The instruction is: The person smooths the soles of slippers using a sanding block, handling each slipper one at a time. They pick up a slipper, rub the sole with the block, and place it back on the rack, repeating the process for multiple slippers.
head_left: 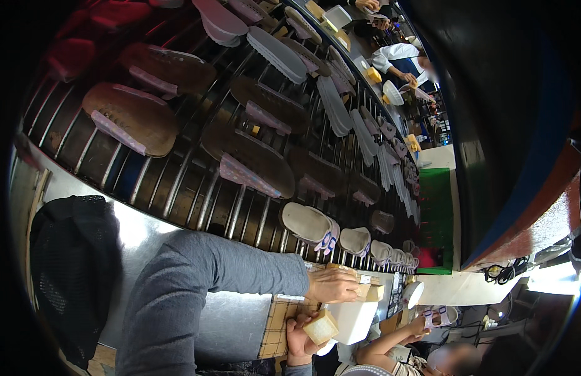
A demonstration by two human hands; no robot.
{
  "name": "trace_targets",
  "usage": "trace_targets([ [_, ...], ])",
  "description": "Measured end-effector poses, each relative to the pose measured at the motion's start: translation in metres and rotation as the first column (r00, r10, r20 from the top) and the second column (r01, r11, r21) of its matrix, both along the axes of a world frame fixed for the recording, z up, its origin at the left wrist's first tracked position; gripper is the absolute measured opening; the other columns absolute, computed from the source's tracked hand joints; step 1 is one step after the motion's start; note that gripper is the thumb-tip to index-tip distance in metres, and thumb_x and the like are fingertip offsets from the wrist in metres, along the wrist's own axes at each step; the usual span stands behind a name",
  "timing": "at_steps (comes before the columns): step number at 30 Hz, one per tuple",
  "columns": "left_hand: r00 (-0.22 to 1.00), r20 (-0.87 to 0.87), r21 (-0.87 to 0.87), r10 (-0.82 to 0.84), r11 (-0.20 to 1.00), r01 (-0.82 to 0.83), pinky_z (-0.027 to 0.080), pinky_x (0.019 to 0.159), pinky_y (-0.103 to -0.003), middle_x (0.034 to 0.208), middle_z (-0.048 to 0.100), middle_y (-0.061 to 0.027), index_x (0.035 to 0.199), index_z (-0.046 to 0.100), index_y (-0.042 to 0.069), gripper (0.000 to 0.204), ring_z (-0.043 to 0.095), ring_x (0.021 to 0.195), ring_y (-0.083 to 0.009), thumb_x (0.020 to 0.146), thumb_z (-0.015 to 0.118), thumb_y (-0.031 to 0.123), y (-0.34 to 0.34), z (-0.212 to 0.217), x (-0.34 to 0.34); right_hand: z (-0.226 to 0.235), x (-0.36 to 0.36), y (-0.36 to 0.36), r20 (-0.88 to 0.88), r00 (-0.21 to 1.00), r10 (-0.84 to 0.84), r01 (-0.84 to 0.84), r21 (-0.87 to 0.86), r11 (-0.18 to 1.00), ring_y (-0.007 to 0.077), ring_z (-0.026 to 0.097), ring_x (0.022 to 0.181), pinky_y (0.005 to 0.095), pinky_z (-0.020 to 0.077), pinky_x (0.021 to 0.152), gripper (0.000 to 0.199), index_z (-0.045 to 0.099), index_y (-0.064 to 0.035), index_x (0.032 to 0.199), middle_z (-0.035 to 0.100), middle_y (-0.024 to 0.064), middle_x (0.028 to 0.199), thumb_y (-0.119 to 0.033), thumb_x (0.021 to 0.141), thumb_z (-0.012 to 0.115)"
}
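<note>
My left hand, in a long grey sleeve, reaches across the steel bench edge, its fingers closed over a tan block at the rim of a white tub. Just below it, my right hand holds a second tan, sponge-like block beside the same tub. Both hands are over a checked cloth. Right behind them a roller conveyor carries brown sandal soles with pale straps, and beige sandals pass nearest my left hand.
A black mesh bag lies on the bench at left. Another person's bare forearm at lower right holds a strapped sandal. More workers stand far along the line. A green bin stands at right.
</note>
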State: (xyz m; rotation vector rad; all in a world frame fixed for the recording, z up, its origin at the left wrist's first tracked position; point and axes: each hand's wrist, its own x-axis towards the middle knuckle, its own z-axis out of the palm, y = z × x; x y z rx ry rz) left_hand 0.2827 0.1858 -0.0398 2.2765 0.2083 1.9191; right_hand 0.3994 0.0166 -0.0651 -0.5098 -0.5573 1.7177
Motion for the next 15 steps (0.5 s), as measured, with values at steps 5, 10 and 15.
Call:
trace_targets([
  [5, 0.994, 0.077, -0.136, -0.075, 0.987, 0.085, 0.051, 0.071, -0.034, 0.080, 0.055, -0.0073, 0.081, 0.061, 0.006, 0.012, 0.059, 0.080, -0.0249, 0.084, 0.060, 0.017, 0.003, -0.003, 0.005, 0.006, -0.003, 0.002, -0.011, 0.999, 0.039, -0.039, 0.009, 0.999, 0.0207, 0.048, 0.111, 0.0453, 0.0328, 0.099, 0.068, 0.052, -0.0148, 0.128, 0.050, 0.0023, 0.123, -0.041, 0.071, 0.078],
  [10, 0.987, 0.071, -0.371, -0.143, 0.915, 0.159, 0.051, 0.072, -0.039, 0.094, 0.059, -0.0109, 0.107, 0.062, 0.004, 0.022, 0.061, 0.082, -0.0282, 0.087, 0.058, 0.013, 0.003, -0.001, 0.005, 0.003, 0.004, 0.006, -0.028, 0.995, 0.099, -0.097, 0.058, 0.994, 0.0179, 0.049, 0.114, 0.0465, 0.0335, 0.099, 0.066, 0.050, -0.0161, 0.130, 0.051, -0.0007, 0.125, -0.039, 0.075, 0.077],
  [15, 0.979, 0.015, -0.381, -0.204, 0.904, 0.194, 0.048, 0.069, -0.039, 0.094, 0.050, -0.0103, 0.093, 0.059, 0.004, 0.009, 0.057, 0.081, -0.0263, 0.086, 0.057, 0.009, -0.002, 0.003, -0.003, -0.012, 0.017, 0.004, -0.069, 0.994, 0.086, -0.086, -0.003, 0.996, 0.0179, 0.049, 0.115, 0.0471, 0.0331, 0.102, 0.066, 0.050, -0.0153, 0.130, 0.051, -0.0015, 0.126, -0.040, 0.076, 0.077],
])
